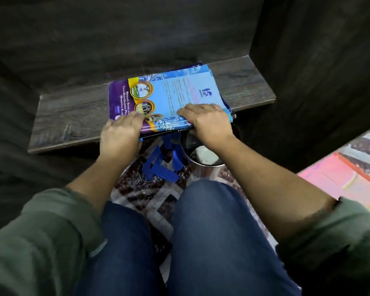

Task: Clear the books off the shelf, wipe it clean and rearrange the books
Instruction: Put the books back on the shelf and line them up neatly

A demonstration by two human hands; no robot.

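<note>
On the near edge of the dark wooden shelf (73, 116) lies a stack of softcover books (175, 92), probably glossy, floppy and prone to slide, so best held from beneath. The right hand (207, 122) pinches its near-right edge. The left hand (120, 133) lies on the near-left corner; I cannot tell if it grips.

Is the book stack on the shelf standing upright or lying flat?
Lying flat: the book stack rests cover-up on the shelf, left hand and right hand on its overhanging near edge.

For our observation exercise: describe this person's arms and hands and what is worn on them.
The left hand and right hand are bare, no gloves or rings showing. The left sleeve and right sleeve are dark green, pushed up near the elbows.
</note>
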